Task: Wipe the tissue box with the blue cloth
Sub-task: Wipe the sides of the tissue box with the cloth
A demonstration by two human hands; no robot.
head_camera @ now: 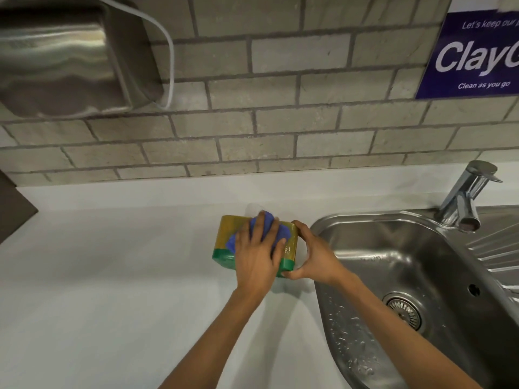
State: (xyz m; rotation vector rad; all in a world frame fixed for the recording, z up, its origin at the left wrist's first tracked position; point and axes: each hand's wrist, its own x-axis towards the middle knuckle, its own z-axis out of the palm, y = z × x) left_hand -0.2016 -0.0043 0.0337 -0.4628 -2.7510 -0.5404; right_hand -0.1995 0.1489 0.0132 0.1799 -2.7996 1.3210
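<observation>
A yellow and green tissue box wrapped in shiny plastic sits on the white counter, just left of the sink. My left hand lies flat on top of the box, pressing the blue cloth against it; the cloth shows around and between my fingers. My right hand clasps the box's right end, thumb at the near corner and fingers over the far corner. Most of the box's top is hidden under my left hand and the cloth.
A steel sink with a wet basin, drain and chrome tap lies to the right. The white counter stretches left. A brick wall carries a steel dispenser and a blue sign.
</observation>
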